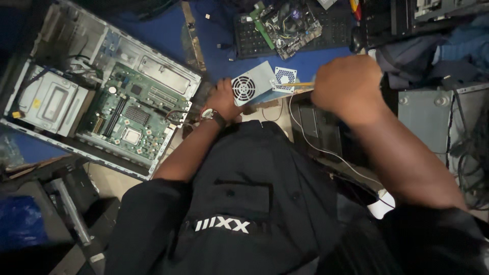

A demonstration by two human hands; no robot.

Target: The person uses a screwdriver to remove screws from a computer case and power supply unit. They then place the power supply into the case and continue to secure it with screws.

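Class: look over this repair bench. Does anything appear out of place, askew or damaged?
Yes. A loose circuit board lies tilted on top of the black keyboard, and the desktop case sits open, its green motherboard exposed.

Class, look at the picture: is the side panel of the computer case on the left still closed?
No. The computer case lies open, so its green motherboard and silver drive bay show inside.

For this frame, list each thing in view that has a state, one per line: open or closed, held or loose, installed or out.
Computer case: side panel off, lying flat, motherboard exposed.
Power supply unit: out of the case, steadied by the left hand.
Screwdriver: gripped in the right hand, tip at the unit.
Loose circuit board: resting on a keyboard.
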